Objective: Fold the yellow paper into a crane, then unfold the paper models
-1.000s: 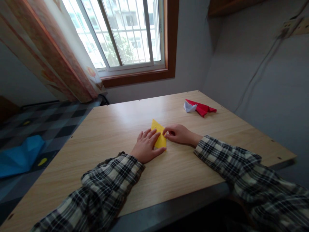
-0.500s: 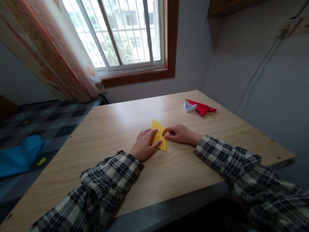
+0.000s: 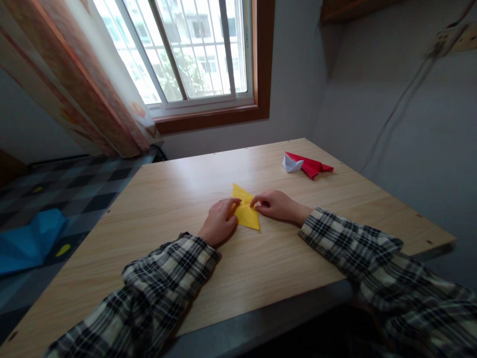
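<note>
A folded yellow paper (image 3: 246,214), pointed at its far end, lies flat in the middle of the wooden table (image 3: 179,199). My left hand (image 3: 219,223) rests at its left edge with the fingers curled in, fingertips pinching the paper's left side. My right hand (image 3: 274,205) pinches the paper's right edge between thumb and forefinger. Both arms wear checked sleeves.
A folded red paper piece (image 3: 312,166) with a small white folded paper (image 3: 291,164) against it lies at the table's far right. A wall runs along the right, a window and curtain (image 3: 93,89) behind. A blue sheet (image 3: 30,241) lies on the chequered floor at left.
My left hand has drawn back off the yellow paper toward its left edge and curled its fingers, uncovering more of the sheet. My right hand has stayed in place.
</note>
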Tool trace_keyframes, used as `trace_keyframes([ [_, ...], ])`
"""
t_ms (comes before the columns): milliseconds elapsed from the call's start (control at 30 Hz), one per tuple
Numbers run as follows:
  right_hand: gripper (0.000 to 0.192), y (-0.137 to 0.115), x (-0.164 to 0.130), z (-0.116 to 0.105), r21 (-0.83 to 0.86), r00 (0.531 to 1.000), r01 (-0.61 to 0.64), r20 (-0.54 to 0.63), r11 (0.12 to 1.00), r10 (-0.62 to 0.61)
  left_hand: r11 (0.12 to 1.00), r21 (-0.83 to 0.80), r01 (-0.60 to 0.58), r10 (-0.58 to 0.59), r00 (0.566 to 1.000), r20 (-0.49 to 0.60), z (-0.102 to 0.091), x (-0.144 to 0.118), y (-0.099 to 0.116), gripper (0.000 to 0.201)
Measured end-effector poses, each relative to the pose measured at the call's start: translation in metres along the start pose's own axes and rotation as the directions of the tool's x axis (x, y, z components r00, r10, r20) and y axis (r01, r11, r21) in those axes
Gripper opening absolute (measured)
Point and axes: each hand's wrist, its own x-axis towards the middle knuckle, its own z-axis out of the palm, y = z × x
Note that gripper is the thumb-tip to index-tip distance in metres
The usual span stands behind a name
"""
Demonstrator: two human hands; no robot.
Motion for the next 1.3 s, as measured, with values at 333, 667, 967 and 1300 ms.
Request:
trace_keyframes([
  [333, 0.021, 0.004, 0.002, -0.002, -0.147, 0.993, -0.054, -0.11, 0.988, 0.038, 0.991, 0.051, -0.124, 0.123, 0.992, 0.021, -0.001, -0.001, 0.004, 0.034],
  [667, 0.019, 0.001, 0.002, -0.005, -0.13, 0.995, 0.039, -0.082, 0.991, -0.05, 0.984, 0.089, -0.154, 0.154, 0.988, 0.012, -0.001, 0.0, 0.007, 0.025],
  [967, 0.019, -0.009, 0.002, -0.003, -0.138, 0.978, 0.202, -0.032, 0.97, -0.208, 0.981, 0.101, -0.163, 0.168, 0.985, -0.039, 0.0, -0.002, 0.009, 0.017],
  [1300, 0.032, -0.008, -0.001, -0.003, -0.1, 0.963, 0.268, 0.026, 0.958, -0.267, 0.945, 0.283, -0.166, 0.175, 0.985, -0.004, -0.009, -0.004, 0.018, 0.025],
])
